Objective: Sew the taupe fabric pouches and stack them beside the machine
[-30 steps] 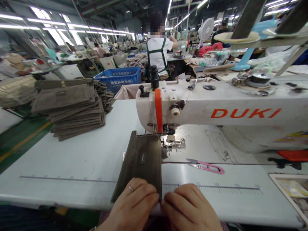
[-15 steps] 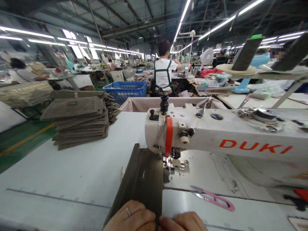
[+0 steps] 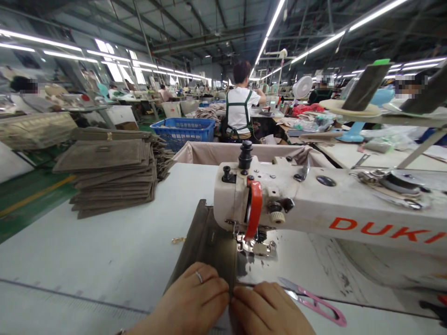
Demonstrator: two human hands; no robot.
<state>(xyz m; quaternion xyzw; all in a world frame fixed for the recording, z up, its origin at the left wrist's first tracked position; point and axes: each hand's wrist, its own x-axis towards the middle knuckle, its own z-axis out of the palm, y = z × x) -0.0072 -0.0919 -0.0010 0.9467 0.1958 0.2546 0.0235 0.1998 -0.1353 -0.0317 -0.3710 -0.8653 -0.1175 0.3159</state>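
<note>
The left hand (image 3: 190, 300) and right hand (image 3: 267, 309) clamp together on the near edge of an olive canvas panel (image 3: 213, 246), which looks stiff, light and best held there, with a presser foot (image 3: 255, 247) just ahead.

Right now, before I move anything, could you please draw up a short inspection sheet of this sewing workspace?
Surface: white sewing table, a ruled scale along its front.
Job's things: olive fabric panel beside the presser foot of the DUKI sewing machine.
Clutter: pink-handled snips, small gold-coloured piece, stacked olive panels.
Hands: left hand and right hand both grip the panel's near end.
Cables: nothing seen.
Surroundings: blue plastic crate; co-worker in white shirt beyond.
</note>
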